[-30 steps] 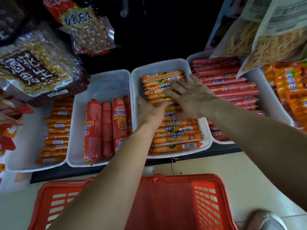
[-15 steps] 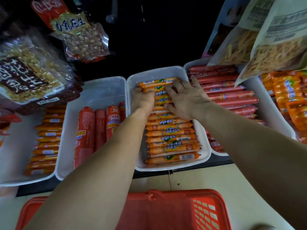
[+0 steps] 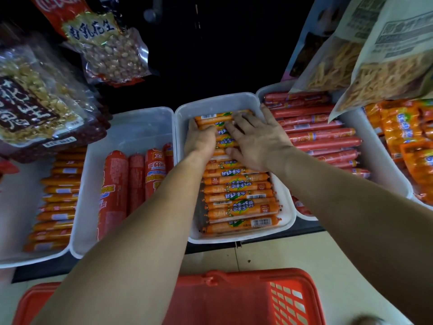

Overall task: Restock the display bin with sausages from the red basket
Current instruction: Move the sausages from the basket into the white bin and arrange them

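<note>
Orange sausages [image 3: 236, 195] lie in crosswise rows inside white display bin [image 3: 218, 100], centre of frame. Our left hand [image 3: 201, 139] curled over sausages at bin's far left; whether it grips one, we cannot tell. Our right hand [image 3: 260, 143] flat, fingers spread, pressing on upper rows. Red basket [image 3: 246, 299] at bottom of frame, on floor below shelf edge. Left of bin, tray of thick red sausages [image 3: 116, 193]; right, tray of slim red sausages [image 3: 321, 134]. Peanut bags [image 3: 110, 48] hang upper left.
</note>
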